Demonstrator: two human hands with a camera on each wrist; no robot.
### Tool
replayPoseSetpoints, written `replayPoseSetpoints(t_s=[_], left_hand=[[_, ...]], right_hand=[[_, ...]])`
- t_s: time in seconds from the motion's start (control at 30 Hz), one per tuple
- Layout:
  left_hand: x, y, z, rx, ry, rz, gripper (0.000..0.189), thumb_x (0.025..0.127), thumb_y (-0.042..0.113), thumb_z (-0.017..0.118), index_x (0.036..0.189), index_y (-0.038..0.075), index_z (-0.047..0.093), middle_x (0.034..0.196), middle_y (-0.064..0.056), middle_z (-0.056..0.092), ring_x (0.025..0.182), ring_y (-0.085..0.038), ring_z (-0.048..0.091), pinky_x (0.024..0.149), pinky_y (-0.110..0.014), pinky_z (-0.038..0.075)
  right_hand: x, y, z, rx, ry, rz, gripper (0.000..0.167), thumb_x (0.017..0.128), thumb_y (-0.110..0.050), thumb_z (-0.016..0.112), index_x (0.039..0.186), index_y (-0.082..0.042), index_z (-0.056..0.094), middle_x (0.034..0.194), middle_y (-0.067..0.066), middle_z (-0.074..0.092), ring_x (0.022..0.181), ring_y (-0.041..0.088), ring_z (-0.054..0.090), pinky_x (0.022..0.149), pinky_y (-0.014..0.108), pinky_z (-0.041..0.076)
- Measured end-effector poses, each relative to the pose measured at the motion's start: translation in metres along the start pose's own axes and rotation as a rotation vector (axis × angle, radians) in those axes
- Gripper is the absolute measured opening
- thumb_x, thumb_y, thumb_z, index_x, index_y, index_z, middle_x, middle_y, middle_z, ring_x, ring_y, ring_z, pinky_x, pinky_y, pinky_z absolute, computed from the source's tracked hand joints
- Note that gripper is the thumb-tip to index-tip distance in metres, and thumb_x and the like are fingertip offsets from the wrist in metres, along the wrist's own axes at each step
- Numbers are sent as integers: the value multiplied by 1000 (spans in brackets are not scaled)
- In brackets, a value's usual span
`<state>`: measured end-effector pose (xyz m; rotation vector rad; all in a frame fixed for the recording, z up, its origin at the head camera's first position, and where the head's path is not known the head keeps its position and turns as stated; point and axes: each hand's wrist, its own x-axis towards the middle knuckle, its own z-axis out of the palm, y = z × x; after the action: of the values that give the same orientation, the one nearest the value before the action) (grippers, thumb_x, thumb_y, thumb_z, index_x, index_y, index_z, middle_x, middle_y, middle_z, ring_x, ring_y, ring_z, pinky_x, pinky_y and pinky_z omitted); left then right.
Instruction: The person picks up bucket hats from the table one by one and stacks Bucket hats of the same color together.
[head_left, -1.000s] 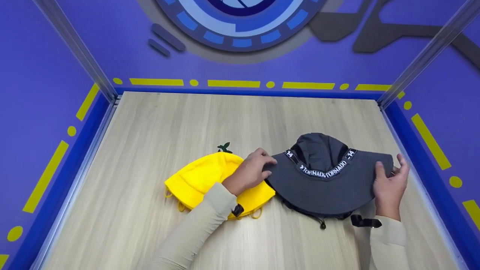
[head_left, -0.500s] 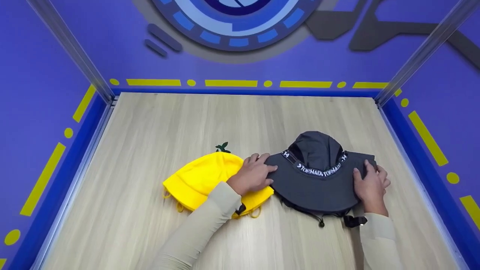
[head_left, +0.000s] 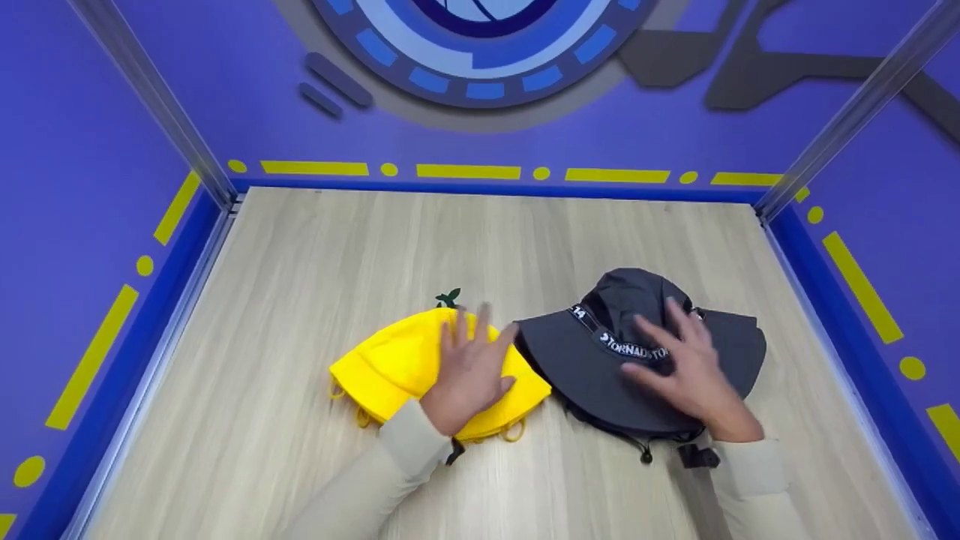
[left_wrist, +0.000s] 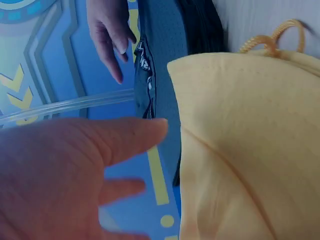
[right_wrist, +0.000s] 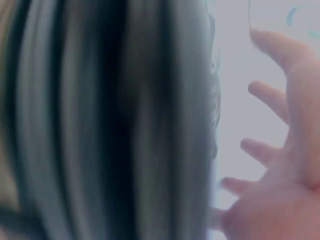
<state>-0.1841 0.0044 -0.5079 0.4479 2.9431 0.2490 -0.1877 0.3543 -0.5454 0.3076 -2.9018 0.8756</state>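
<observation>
A yellow bucket hat (head_left: 390, 360) with a green leaf sprig (head_left: 448, 298) on its crown lies left of centre on the table. Over its right half hovers my left hand (head_left: 469, 382), fingers spread and holding nothing. To the right lies a dark grey wide-brimmed hat (head_left: 600, 390) with a lettered band (head_left: 630, 346), its brim edge close beside the yellow hat. My right hand (head_left: 694, 375) is above this grey hat with fingers splayed, hiding part of the band. In the left wrist view the yellow cloth (left_wrist: 250, 135) fills the right side, beside my outstretched thumb.
The wooden table (head_left: 360, 240) is bordered by blue and purple panels with yellow dashes at the back and sides. A cord with a small toggle (head_left: 646, 454) hangs from the grey hat's front. Yellow cord loops (head_left: 513, 430) stick out under the yellow hat.
Both hands have let go of the grey hat's brim. My left hand has moved left over the yellow hat; my right has come inward over the grey one. The grey brim's right side has shifted inward.
</observation>
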Motion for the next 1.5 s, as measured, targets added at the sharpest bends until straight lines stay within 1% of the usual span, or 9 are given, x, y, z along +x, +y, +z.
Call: replayPoseSetpoints(t_s=[0.1,0.17,0.3,0.4,0.73,0.93,1.1,1.27,1.5], left_hand=[[-13,-16,5,-30,-31,-127,87,83,54,80,157,30,41,168,-22,20,148,-64,15,113,-80,22],[-17,-28,12,-68,-72,-167,90,82,58,79,158,30,40,170,-22,16,147,-67,13,110,-83,20],[-18,-51,23,-141,-120,-184,89,84,63,74,159,31,38,172,-18,12,146,-69,12,108,-86,17],[-15,-64,25,-168,-122,-189,89,84,64,73,160,32,37,172,-18,10,145,-70,11,108,-87,14],[12,-100,25,-237,-109,-182,89,85,66,71,160,36,34,173,-14,7,147,-69,3,111,-86,6],[31,-127,22,-318,-99,-177,90,84,67,71,160,37,33,174,-10,1,149,-65,-7,115,-80,-5],[48,-143,21,-374,-93,-204,91,84,67,72,160,38,32,175,-8,-3,150,-63,-13,116,-77,-12],[59,-152,19,-383,-65,-229,90,84,66,72,161,37,33,174,-10,-4,149,-64,-14,116,-77,-13],[65,-151,22,-384,-47,-230,91,84,67,70,161,37,32,174,-11,-4,150,-64,-12,116,-78,-11]], right_hand=[[-2,-13,16,-82,-157,60,90,77,-66,79,154,-31,47,170,23,12,148,67,1,109,86,4],[-4,-15,25,-130,-216,99,96,75,-72,76,156,-30,45,170,26,10,147,68,-2,112,83,0],[-5,-14,35,-163,-220,128,97,73,-74,76,154,-29,48,169,26,14,148,68,-1,113,80,-1],[-1,-14,38,-156,-210,124,96,73,-74,76,153,-30,49,169,26,15,148,67,0,113,80,-1],[28,-16,53,-147,-236,141,99,73,-79,72,156,-33,44,171,23,10,150,63,-8,114,79,-5],[51,-21,62,-145,-248,144,101,74,-82,69,158,-34,40,172,22,6,151,60,-12,115,77,-9],[68,-24,68,-149,-260,169,103,73,-85,66,159,-37,36,173,19,3,152,58,-15,117,75,-10],[85,-23,72,-124,-276,166,103,73,-85,66,159,-39,35,173,17,1,153,55,-18,117,73,-13],[91,-17,71,-119,-272,164,102,73,-84,68,159,-39,35,174,16,1,153,55,-19,117,73,-14]])
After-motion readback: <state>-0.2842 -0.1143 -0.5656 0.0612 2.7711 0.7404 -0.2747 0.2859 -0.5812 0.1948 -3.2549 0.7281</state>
